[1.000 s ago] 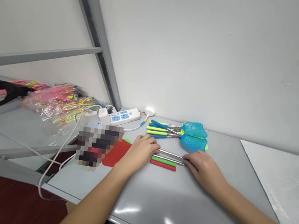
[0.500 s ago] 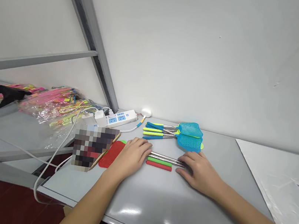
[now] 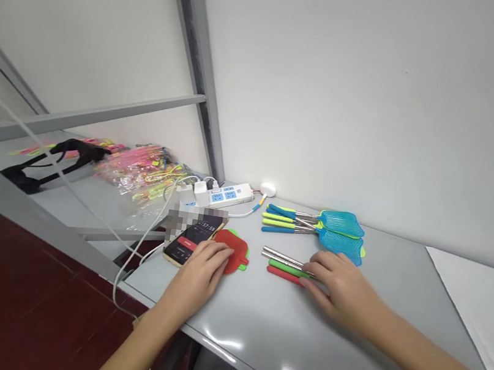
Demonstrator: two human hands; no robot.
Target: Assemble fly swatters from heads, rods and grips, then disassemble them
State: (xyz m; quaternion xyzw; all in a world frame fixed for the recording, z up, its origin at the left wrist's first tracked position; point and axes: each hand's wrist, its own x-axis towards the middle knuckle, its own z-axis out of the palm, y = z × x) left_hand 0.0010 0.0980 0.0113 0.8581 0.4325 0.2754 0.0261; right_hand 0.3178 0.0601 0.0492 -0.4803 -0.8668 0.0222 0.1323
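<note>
Curling the right hand (image 3: 342,279) over the right ends of some shiny silver rods (image 3: 280,254), with the thumb low near the ends of a green handle (image 3: 281,266) and a red handle (image 3: 283,274). Cannot tell from here if pinching or just touching. Laying the left hand (image 3: 200,274) on a red swatter head (image 3: 237,250), fingers bent and side by side; cannot tell if holding on tight. Peeking out from under the red one, a green swatter head (image 3: 243,267). Just left of both, a phone (image 3: 185,253), partly blurred. Past the rods, near the wall, a pile of swatters with blue heads (image 3: 341,222) and blue and yellow handles (image 3: 278,224). Behind the phone, a white power strip (image 3: 243,192). Far to the right, flat on the gray table (image 3: 255,316), a white sheet (image 3: 470,305).
</note>
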